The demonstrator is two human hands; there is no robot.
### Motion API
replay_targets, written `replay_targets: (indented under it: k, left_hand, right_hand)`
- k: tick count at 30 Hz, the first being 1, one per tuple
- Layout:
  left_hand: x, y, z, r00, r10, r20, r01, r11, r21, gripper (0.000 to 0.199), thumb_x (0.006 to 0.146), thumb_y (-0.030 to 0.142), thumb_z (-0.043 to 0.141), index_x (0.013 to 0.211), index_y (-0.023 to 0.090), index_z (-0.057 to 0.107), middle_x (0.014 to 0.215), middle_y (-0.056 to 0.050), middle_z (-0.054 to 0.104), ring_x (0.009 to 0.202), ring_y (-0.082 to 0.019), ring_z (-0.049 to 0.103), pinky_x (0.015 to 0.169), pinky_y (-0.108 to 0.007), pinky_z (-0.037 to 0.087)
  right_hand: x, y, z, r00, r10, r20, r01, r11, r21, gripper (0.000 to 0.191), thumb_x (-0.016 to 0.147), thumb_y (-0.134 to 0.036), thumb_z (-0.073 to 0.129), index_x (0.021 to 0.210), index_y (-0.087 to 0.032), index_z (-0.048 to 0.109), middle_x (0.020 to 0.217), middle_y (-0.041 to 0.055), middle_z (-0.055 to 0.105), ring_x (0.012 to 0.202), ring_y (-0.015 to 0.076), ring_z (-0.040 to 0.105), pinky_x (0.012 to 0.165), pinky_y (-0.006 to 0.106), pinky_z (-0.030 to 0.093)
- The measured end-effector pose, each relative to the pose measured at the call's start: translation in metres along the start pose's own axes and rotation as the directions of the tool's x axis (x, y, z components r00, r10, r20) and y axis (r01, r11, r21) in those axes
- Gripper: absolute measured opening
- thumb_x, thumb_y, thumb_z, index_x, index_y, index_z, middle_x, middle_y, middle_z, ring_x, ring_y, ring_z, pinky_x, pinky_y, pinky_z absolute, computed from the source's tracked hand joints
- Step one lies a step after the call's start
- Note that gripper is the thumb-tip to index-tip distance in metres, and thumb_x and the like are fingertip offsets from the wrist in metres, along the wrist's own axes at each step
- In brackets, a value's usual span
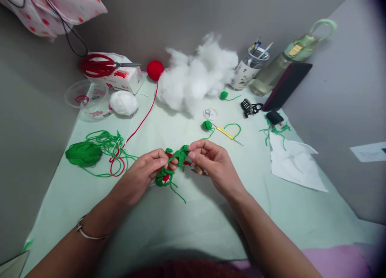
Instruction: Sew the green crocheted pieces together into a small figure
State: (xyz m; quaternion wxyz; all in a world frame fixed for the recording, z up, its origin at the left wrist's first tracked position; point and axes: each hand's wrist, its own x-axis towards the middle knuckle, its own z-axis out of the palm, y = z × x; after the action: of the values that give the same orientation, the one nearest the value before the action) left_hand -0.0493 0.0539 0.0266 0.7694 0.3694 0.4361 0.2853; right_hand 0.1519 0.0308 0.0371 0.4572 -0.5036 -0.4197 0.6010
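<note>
Between both hands is a green crochet piece (180, 158) with bits of red on it. My left hand (152, 167) is closed, its thumb and fingers pinching the near side of the piece. At the other end, the thumb and forefinger of my right hand (211, 161) pinch its edge. Something dark and thin shows under my right fingers; its kind is unclear. Just below my left fingertips hangs a round green, white and red crocheted part (164, 179), with loose green yarn ends (178, 192) trailing toward me.
Left lie a green yarn skein (83, 153), white yarn (124, 103) and red scissors (98, 65) on a box (129, 80). Behind are a red yarn ball (155, 70) and white stuffing (196, 77). Right are a yellow-handled crochet hook (224, 132), bottle (273, 71), phone-like slab (288, 86) and tissue (294, 165).
</note>
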Motion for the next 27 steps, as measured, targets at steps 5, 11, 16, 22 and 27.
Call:
replay_targets:
  k: [5,11,16,22,27]
  left_hand:
    - [0.0,-0.003,-0.001,0.998,0.036,0.046,-0.037,0.999,0.01,0.018,0.086,0.029,0.064,0.072,0.019,0.06,0.083,-0.003,0.066,0.077,-0.014,0.056,0.066,-0.026,0.04]
    - [0.0,-0.003,-0.002,0.999,0.032,0.023,-0.033,0.999,0.03,0.016,0.091,0.034,0.062,0.086,0.019,0.063,0.076,0.0,0.063,0.067,-0.011,0.052,0.06,-0.023,0.036]
    - [0.003,-0.006,-0.004,0.998,0.044,0.034,-0.045,0.999,0.025,0.015,0.092,0.034,0.065,0.099,0.021,0.063,0.082,0.0,0.068,0.073,-0.012,0.061,0.068,-0.023,0.042]
    - [0.005,-0.012,-0.008,0.998,0.02,0.062,-0.023,0.999,0.043,0.023,0.091,0.039,0.067,0.104,0.02,0.069,0.083,-0.002,0.071,0.078,-0.013,0.064,0.076,-0.025,0.047]
    - [0.005,-0.012,-0.007,0.995,-0.017,0.097,0.013,0.999,0.042,0.025,0.086,0.04,0.072,0.098,0.019,0.072,0.082,-0.002,0.071,0.075,-0.013,0.062,0.072,-0.025,0.046]
  right_hand:
    - [-0.002,0.008,0.005,0.987,0.017,0.163,0.01,0.986,-0.166,0.027,0.087,-0.032,0.069,0.11,-0.018,0.068,0.067,-0.0042,0.056,0.058,0.0096,0.051,0.054,0.024,0.042]
    - [-0.001,0.011,0.003,0.993,-0.108,0.056,0.121,0.91,-0.396,0.01,0.091,-0.023,0.062,0.086,-0.017,0.068,0.065,-0.0033,0.056,0.058,0.0093,0.049,0.056,0.024,0.04]
    - [0.001,0.009,-0.002,0.979,-0.159,-0.128,0.107,0.932,-0.346,0.015,0.088,-0.032,0.067,0.09,-0.017,0.069,0.065,-0.0031,0.055,0.054,0.009,0.048,0.051,0.023,0.041]
    - [0.001,0.006,-0.004,0.961,-0.213,-0.178,0.132,0.914,-0.385,0.014,0.089,-0.031,0.065,0.089,-0.018,0.069,0.07,-0.001,0.06,0.055,0.0092,0.049,0.053,0.024,0.043]
    - [0.001,0.006,-0.005,0.946,-0.266,-0.186,0.162,0.883,-0.44,0.011,0.089,-0.028,0.065,0.089,-0.018,0.069,0.067,-0.0017,0.058,0.057,0.0096,0.049,0.056,0.024,0.043]
